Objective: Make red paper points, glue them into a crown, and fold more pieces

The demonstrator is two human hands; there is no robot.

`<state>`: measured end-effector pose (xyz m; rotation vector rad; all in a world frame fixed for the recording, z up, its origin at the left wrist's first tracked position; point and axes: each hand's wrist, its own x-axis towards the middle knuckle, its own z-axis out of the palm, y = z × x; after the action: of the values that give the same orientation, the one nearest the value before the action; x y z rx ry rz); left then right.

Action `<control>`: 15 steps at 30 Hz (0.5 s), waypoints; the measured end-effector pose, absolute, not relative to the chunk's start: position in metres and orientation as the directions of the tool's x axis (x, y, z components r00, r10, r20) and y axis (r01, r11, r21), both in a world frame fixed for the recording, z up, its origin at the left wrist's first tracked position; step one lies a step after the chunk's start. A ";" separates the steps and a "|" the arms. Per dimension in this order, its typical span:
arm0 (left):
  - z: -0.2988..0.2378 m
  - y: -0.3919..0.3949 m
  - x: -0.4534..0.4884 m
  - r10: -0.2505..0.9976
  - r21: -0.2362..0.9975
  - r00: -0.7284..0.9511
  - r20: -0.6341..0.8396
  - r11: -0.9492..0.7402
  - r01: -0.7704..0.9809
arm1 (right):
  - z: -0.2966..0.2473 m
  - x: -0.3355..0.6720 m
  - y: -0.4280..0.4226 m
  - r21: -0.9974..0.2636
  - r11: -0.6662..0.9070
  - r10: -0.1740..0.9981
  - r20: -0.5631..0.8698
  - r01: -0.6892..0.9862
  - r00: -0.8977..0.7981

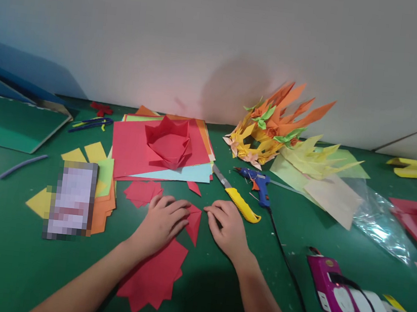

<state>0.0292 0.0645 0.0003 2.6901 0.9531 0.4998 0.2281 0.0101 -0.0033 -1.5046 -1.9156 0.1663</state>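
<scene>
A folded piece of red paper point(194, 224) lies on the green table with one pointed corner to the right. My left hand point(164, 221) rests over its left part, thumb and fingers closed on it and hiding some of it. Just right of that corner is my right hand point(226, 230), its fingers bent and the tips drawn together. Whether anything is between those tips I cannot make out. Below my left wrist lies a fanned stack of red paper squares point(158, 275). More red pieces point(143, 192) lie above my left hand, beside a small red folded petal point(194, 188).
A yellow-handled knife point(242, 205) with its blade out and a blue glue gun point(261, 181) lie beyond my right hand. The gun's cord runs to a purple power adapter point(332, 283). A red paper crown point(168, 144) sits on stacked sheets; orange-yellow paper crowns point(271, 128) stand by the wall.
</scene>
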 end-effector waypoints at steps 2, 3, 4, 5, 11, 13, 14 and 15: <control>0.000 0.063 0.029 0.639 0.321 0.731 0.241 -0.763 0.561 | -0.006 0.226 0.009 -0.485 0.281 0.908 0.413 0.828 -0.067; 0.000 0.063 0.028 0.639 0.318 0.730 0.242 -0.763 0.563 | -0.007 0.224 0.009 -0.478 0.263 0.916 0.397 0.838 -0.061; 0.000 0.063 0.028 0.641 0.318 0.728 0.242 -0.761 0.565 | -0.008 0.222 0.009 -0.473 0.247 0.923 0.379 0.846 -0.057; 0.000 0.062 0.028 0.643 0.320 0.726 0.242 -0.760 0.566 | -0.009 0.219 0.009 -0.471 0.231 0.930 0.363 0.851 -0.052; -0.002 0.062 0.028 0.646 0.319 0.721 0.253 -0.759 0.568 | -0.007 0.209 0.010 -0.528 0.174 0.956 0.292 0.831 -0.015; -0.002 0.062 0.028 0.645 0.316 0.718 0.263 -0.760 0.568 | -0.006 0.207 0.012 -0.560 0.144 0.963 0.268 0.816 0.014; -0.002 0.062 0.028 0.645 0.315 0.716 0.268 -0.761 0.567 | -0.005 0.207 0.013 -0.573 0.130 0.966 0.257 0.810 0.027; -0.001 0.062 0.029 0.643 0.313 0.715 0.273 -0.762 0.566 | -0.004 0.206 0.014 -0.582 0.118 0.968 0.248 0.804 0.037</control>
<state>0.0287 0.0621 -0.0012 2.7140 0.9694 0.5467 0.2060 0.0136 -0.0044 -1.7196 -1.8003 0.3507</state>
